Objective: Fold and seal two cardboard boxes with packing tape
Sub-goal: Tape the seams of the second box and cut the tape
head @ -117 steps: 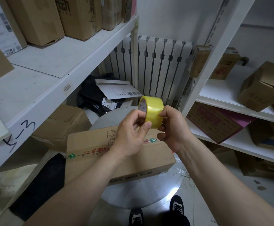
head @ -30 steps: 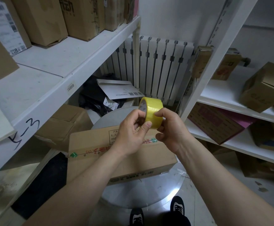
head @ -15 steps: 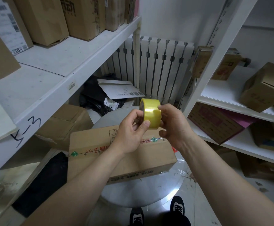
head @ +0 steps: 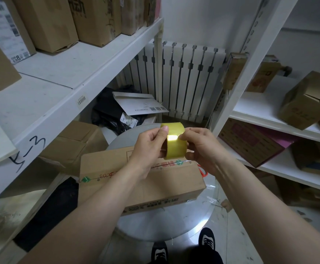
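**Picking for the tape's free end above the box**

You are gripping the yellow tape roll with both hands. Your left hand is curling round its near side, thumb on the top rim. Your right hand is pinching at its outer face with bent fingertips. The roll is hanging just above the closed cardboard box, which is lying on the round surface.

You are probably hunting for the loose end. The thin film could split into a sliver as a nail lifts it, or snap back and re-stick. The box's left end seems to be reaching past the surface's rim. Pressing tape down there could tip it.
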Tool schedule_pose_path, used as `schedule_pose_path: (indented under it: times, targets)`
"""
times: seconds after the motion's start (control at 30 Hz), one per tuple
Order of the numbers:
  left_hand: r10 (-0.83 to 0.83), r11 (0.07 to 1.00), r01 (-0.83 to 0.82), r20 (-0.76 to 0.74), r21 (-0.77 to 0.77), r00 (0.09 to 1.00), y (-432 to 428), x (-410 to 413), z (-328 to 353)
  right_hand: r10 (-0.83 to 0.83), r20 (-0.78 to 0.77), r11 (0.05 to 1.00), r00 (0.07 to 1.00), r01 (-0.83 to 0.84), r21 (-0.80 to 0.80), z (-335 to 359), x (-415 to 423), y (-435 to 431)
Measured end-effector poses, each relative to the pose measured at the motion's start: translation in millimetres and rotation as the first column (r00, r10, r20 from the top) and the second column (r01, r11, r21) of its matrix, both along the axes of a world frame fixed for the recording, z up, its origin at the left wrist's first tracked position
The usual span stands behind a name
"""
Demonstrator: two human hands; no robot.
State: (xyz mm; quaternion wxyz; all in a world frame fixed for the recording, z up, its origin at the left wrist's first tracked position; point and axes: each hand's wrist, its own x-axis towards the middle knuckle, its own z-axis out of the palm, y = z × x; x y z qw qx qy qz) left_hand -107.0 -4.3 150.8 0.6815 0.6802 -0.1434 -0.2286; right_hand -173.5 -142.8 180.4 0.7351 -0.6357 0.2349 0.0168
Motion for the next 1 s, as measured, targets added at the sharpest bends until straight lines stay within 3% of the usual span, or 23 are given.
schedule_pose_path:
  times: [0.17, 0.63, 1.0]
  targets:
    - [0.002, 0.999, -0.007, 0.114, 0.044, 0.993, -2, -3, -2, -0.045, -0.030, 0.985, 0.999, 0.039, -0.167, -1, 4, 4]
    - [0.011, 0.999, -0.015, 0.117, 0.036, 0.993, 1, 2, -2, 0.002, 0.020, 0.998, 1.000, -0.001, -0.070, -5, 5, 2]
    - [-0.040, 0.997, 0.020, 0.266, 0.076, 0.963, 3, 9, -11, -0.008, 0.058, 0.985, 0.998, 0.018, -0.174, -10, 11, 2]
